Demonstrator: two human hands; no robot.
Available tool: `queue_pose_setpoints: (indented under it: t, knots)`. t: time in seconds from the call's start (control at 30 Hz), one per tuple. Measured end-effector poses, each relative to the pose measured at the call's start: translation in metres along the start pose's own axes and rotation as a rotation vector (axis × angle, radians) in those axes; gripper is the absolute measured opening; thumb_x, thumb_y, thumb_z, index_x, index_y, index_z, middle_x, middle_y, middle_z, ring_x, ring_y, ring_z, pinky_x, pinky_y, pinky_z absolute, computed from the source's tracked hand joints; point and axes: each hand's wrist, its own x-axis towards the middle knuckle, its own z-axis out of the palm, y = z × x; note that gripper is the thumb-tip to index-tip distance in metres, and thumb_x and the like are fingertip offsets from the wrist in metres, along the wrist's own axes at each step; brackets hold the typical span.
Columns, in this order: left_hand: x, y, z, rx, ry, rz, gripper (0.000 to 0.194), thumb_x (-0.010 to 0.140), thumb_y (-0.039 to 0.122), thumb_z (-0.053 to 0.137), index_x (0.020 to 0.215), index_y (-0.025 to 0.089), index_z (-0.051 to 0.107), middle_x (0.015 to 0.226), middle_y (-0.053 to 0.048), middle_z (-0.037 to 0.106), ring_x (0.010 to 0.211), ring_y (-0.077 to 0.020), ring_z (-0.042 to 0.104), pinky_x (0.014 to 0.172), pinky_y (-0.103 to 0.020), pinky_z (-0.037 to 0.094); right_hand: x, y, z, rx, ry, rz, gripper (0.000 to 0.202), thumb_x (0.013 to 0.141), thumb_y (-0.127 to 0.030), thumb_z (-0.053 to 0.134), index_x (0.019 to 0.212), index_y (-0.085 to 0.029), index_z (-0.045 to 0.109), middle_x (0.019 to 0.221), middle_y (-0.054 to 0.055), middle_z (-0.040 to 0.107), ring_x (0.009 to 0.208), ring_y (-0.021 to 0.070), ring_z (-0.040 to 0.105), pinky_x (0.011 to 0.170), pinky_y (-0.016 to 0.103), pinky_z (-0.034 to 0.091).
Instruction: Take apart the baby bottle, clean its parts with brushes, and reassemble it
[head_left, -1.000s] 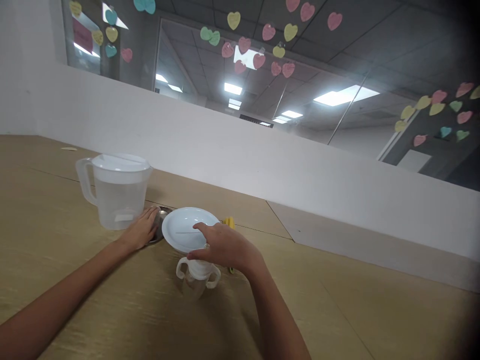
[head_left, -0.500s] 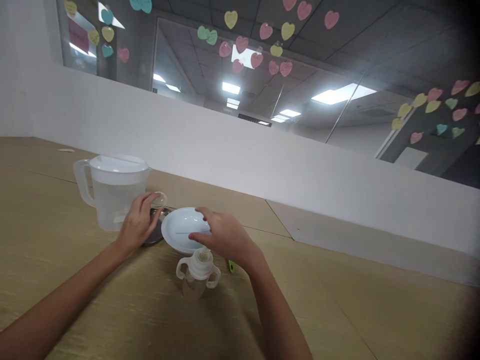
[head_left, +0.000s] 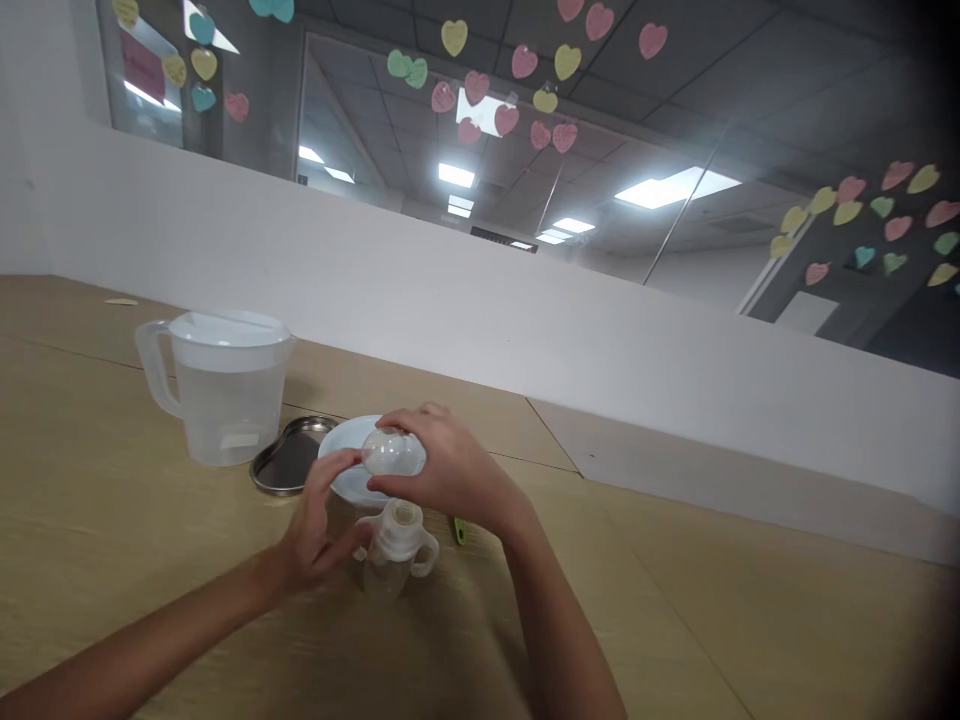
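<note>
Over the white bowl, my right hand grips a clear domed bottle cap between thumb and fingers. My left hand is open, its thumb and forefinger spread wide. That forefinger's tip reaches the cap's left edge; whether it touches is hard to tell. The left thumb lies by the left handle of a clear baby bottle, partly covering it. The bottle stands upright on the table just below the cap, with white handles on both sides and a pale teat on top.
A lidded clear pitcher of what looks like water stands at the left. Beside it lies a kidney-shaped metal tray. A green-handled tool is right of the bottle. A white wall borders the table's far side.
The clear cap has passed from my left hand, near the pitcher, to my right hand above the bowl. My left hand has come right and nearer, beside the bottle.
</note>
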Motion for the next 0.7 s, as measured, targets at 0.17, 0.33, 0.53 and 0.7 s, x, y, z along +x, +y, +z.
queue_pose_setpoints:
  t: [0.17, 0.33, 0.53, 0.7]
  knots:
    - [-0.021, 0.014, 0.013, -0.08, -0.219, 0.047, 0.079, 0.078, 0.035, 0.061, 0.142, 0.026, 0.015, 0.134, -0.015, 0.044, 0.119, -0.0332, 0.048, 0.093, -0.049, 0.046, -0.01, 0.008, -0.014, 0.074, -0.106, 0.054, 0.044, 0.075, -0.039, 0.067, 0.114, -0.021, 0.054, 0.103, 0.004, 0.064, 0.093, 0.0168, 0.057, 0.076, 0.028, 0.043]
    - [-0.029, 0.016, 0.02, -0.118, -0.214, -0.11, 0.081, 0.074, 0.038, 0.066, 0.14, 0.027, 0.021, 0.134, -0.014, 0.045, 0.119, -0.0337, 0.047, 0.096, -0.051, 0.043, -0.01, 0.014, -0.018, 0.044, -0.285, 0.065, 0.039, 0.077, -0.034, 0.063, 0.113, -0.021, 0.055, 0.099, 0.004, 0.063, 0.085, 0.0155, 0.056, 0.07, 0.026, 0.042]
    - [-0.025, 0.018, 0.024, -0.241, -0.27, -0.252, 0.089, 0.074, 0.04, 0.067, 0.141, 0.025, 0.01, 0.131, -0.016, 0.044, 0.118, -0.0315, 0.047, 0.097, -0.05, 0.039, -0.006, 0.016, -0.013, 0.042, -0.436, 0.061, 0.037, 0.073, -0.034, 0.066, 0.107, -0.022, 0.059, 0.096, 0.003, 0.063, 0.08, 0.0152, 0.055, 0.063, 0.024, 0.039]
    - [-0.016, 0.028, 0.022, -0.327, -0.34, -0.343, 0.084, 0.077, 0.04, 0.064, 0.139, 0.027, 0.009, 0.119, -0.011, 0.053, 0.105, -0.0263, 0.056, 0.092, -0.044, 0.043, -0.006, 0.018, -0.009, 0.021, -0.468, 0.03, 0.04, 0.07, -0.032, 0.069, 0.108, -0.022, 0.06, 0.099, 0.003, 0.063, 0.082, 0.0162, 0.055, 0.066, 0.025, 0.039]
